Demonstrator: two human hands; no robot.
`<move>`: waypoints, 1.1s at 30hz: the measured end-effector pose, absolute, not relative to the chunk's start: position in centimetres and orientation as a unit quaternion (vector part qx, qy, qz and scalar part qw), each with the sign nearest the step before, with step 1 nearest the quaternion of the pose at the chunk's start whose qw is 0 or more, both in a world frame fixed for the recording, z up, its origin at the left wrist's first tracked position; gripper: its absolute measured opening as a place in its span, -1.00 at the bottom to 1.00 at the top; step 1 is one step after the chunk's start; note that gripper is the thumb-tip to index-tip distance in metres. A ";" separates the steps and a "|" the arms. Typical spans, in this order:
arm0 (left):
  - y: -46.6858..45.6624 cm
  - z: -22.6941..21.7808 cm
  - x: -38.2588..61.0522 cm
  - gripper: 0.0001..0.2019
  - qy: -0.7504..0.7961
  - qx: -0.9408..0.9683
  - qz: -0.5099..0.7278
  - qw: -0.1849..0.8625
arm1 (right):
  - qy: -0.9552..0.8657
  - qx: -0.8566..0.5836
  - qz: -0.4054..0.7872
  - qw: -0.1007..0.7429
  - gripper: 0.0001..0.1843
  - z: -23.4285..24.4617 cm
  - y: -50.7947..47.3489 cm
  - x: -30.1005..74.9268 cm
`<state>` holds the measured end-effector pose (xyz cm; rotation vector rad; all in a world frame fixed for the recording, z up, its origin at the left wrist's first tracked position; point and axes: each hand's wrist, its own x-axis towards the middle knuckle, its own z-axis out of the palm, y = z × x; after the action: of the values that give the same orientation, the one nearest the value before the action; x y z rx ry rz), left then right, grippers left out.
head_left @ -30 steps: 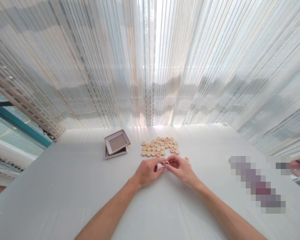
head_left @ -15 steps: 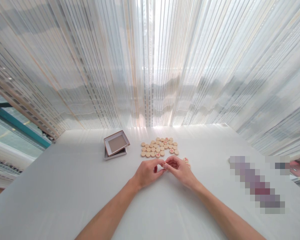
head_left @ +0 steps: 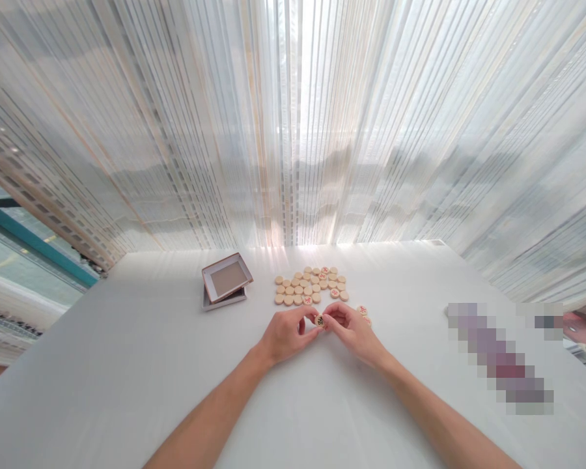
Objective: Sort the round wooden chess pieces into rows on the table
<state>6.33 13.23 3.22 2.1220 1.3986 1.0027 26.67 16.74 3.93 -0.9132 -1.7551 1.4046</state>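
My left hand [head_left: 287, 334] and my right hand [head_left: 352, 329] meet over the white table [head_left: 127, 365], fingertips pinched together on one round wooden game piece [head_left: 319, 320] with a dark mark on its face. Just beyond them lies a cluster of several round wooden pieces [head_left: 308, 286], some with red marks. Two more pieces [head_left: 364, 313] lie beside my right hand.
An open shallow box with a brown inside [head_left: 226, 279] rests on its other half at the left of the cluster. Striped sheer curtains [head_left: 293, 130] hang behind the table. A blurred patch [head_left: 505, 358] lies at the right.
Both hands have stayed pinched together in the same place. The held piece has turned so that its dark-marked face now shows between the fingertips.
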 end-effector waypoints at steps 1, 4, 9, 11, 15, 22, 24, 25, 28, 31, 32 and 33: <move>13.2 3.2 6.3 -0.81 0.503 0.759 0.360 0.204 | -0.677 -0.351 0.544 0.350 -0.75 4.0 16.7 26.7; 13.3 3.1 6.3 -0.78 0.509 0.752 0.366 0.202 | -0.669 -0.348 0.555 0.351 -0.78 4.1 16.7 26.7; 13.3 3.0 6.3 -0.77 0.518 0.744 0.373 0.198 | -0.653 -0.347 0.576 0.347 -0.78 4.1 16.6 26.6; 13.4 2.9 6.3 -0.78 0.517 0.746 0.372 0.196 | -0.648 -0.355 0.580 0.344 -0.77 4.0 16.7 26.6; 13.4 2.8 6.3 -0.81 0.509 0.753 0.372 0.188 | -0.642 -0.365 0.581 0.342 -0.73 3.8 16.8 26.6; 13.2 2.9 6.5 -0.88 0.490 0.776 0.364 0.158 | -0.637 -0.378 0.579 0.341 -0.66 3.0 16.7 26.5; 13.2 2.9 6.6 -0.89 0.482 0.786 0.359 0.147 | -0.640 -0.385 0.572 0.339 -0.64 3.0 16.7 26.4; 13.2 2.9 6.6 -0.90 0.479 0.789 0.358 0.141 | -0.642 -0.389 0.567 0.338 -0.64 3.1 16.7 26.4; 13.3 2.8 6.7 -0.92 0.475 0.793 0.360 0.126 | -0.653 -0.398 0.553 0.331 -0.64 3.5 16.6 26.3; 13.4 2.8 6.7 -0.92 0.470 0.797 0.361 0.117 | -0.659 -0.401 0.546 0.328 -0.63 3.9 16.4 26.4; 13.4 2.7 6.7 -0.91 0.470 0.797 0.361 0.117 | -0.661 -0.402 0.542 0.328 -0.62 4.0 16.4 26.4; 13.4 2.7 6.7 -0.90 0.469 0.797 0.361 0.117 | -0.664 -0.402 0.537 0.330 -0.62 4.0 16.3 26.4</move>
<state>6.66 13.41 2.70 2.3331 1.3741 1.0569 26.44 16.34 4.03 -1.0525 -1.7382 1.4037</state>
